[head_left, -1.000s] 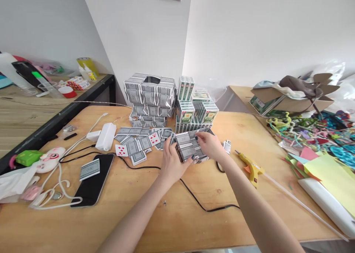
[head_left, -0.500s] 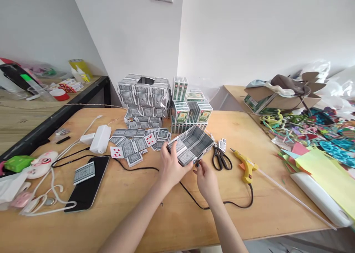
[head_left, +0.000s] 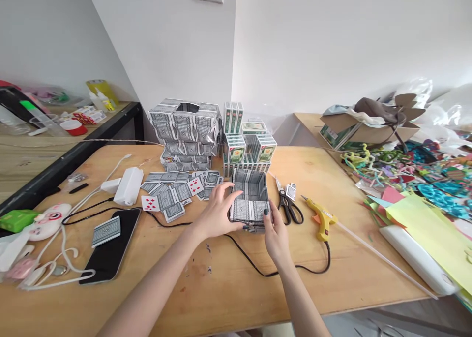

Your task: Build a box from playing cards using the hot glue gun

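Observation:
An open box made of grey patterned playing cards (head_left: 250, 199) is between my hands, its hollow side facing up and toward me. My left hand (head_left: 217, 213) is at its left side, thumb and fingers spread around the near left corner. My right hand (head_left: 276, 231) grips the near right corner, with a dark-nailed finger on the front. Behind the box are stacked green and white card packs (head_left: 236, 152). A larger structure of folded cards (head_left: 184, 133) stands to their left. Loose cards (head_left: 173, 194) lie in front of it.
Black scissors (head_left: 289, 206) and a yellow glue gun (head_left: 322, 221) lie to the right, the gun's black cable curving below my hands. A phone (head_left: 114, 248) and white cords are at left. Coloured paper (head_left: 431, 229) and a cardboard box (head_left: 368, 130) are at right.
The card box has turned from a slant to nearly square with me. My left hand has shifted left with its fingers more spread, and my right hand has moved up onto the box's right side.

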The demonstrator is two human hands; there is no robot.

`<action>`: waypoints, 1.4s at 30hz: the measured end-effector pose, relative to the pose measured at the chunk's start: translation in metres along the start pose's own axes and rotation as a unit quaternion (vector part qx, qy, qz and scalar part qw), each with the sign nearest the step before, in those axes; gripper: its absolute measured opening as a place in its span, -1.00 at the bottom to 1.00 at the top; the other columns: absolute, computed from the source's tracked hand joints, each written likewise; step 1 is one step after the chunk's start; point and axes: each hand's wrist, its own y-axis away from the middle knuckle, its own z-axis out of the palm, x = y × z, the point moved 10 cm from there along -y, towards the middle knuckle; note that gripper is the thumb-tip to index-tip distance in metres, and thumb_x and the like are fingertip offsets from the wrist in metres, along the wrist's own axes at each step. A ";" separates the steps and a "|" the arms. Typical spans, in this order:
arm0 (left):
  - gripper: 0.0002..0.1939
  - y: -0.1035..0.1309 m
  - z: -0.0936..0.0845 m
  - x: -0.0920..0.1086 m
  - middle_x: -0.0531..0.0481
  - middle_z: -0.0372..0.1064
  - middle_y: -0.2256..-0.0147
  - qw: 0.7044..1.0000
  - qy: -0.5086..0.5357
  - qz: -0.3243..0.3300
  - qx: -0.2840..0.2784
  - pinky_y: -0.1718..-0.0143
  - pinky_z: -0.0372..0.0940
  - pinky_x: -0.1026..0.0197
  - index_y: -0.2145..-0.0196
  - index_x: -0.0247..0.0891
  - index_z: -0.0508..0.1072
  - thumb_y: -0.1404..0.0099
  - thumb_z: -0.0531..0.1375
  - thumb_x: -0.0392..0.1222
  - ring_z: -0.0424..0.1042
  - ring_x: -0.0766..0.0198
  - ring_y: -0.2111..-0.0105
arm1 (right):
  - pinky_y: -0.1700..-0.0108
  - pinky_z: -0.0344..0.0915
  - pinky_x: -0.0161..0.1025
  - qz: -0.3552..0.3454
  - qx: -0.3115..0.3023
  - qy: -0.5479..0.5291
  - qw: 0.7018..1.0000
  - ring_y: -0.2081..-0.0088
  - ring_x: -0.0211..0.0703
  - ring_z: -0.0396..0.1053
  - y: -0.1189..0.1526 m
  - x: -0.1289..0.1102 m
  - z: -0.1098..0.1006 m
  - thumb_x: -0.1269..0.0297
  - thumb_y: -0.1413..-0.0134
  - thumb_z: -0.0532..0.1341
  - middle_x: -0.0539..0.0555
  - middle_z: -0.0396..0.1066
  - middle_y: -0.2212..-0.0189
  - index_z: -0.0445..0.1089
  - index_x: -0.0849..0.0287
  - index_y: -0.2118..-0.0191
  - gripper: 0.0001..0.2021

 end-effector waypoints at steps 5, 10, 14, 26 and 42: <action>-0.50 0.001 0.017 0.013 -0.17 0.17 0.01 0.999 0.003 0.043 -0.003 -0.15 0.01 -0.13 0.14 -0.25 0.24 0.01 0.26 -0.02 -0.06 -0.03 -0.18 | -0.13 0.07 -0.09 0.003 0.013 -0.042 0.999 -0.11 -0.07 0.16 -0.007 0.008 0.001 0.07 -0.10 -0.02 0.18 0.23 -0.08 0.20 0.19 -0.08 -0.52; -0.57 0.022 0.013 0.021 -0.17 0.30 0.22 0.993 -0.053 -0.033 0.097 -0.14 -0.05 -0.22 0.18 -0.31 0.23 -0.05 0.20 -0.04 0.19 -0.02 -0.02 | 0.09 0.27 -0.17 0.007 -0.009 -0.076 0.997 0.13 -0.07 0.35 -0.027 0.005 0.016 0.05 -0.08 -0.03 0.16 0.42 0.16 0.33 0.23 0.11 -0.59; -0.47 0.028 0.006 0.029 -0.14 0.36 0.30 0.987 -0.099 -0.058 0.114 -0.11 0.00 -0.21 0.04 -0.35 0.19 -0.09 0.14 -0.02 0.35 0.04 0.21 | 0.27 0.31 -0.22 0.008 -0.034 -0.057 0.998 0.31 -0.09 0.38 -0.045 -0.002 0.033 -0.02 -0.08 -0.04 0.14 0.46 0.35 0.38 0.23 0.29 -0.57; -0.27 0.003 0.020 0.027 -0.20 0.17 0.03 0.985 -0.147 -0.087 0.005 0.40 0.32 0.12 -0.18 -0.25 0.00 -0.08 0.09 -0.03 0.41 0.08 0.30 | 0.27 0.31 -0.22 -0.006 -0.068 -0.096 0.993 0.30 -0.10 0.40 -0.055 -0.008 0.047 -0.07 -0.08 -0.04 0.12 0.48 0.37 0.40 0.22 0.34 -0.54; -0.45 0.004 0.027 0.036 -0.19 0.14 -0.11 0.991 -0.118 -0.040 0.051 0.12 0.24 -0.05 -0.14 -0.27 0.14 -0.18 0.01 -0.14 0.31 -0.01 0.09 | 0.00 0.21 -0.14 -0.086 -0.083 -0.086 0.989 0.07 -0.14 0.33 -0.048 -0.016 0.047 0.20 -0.14 -0.04 0.11 0.41 0.13 0.34 0.14 0.21 -0.74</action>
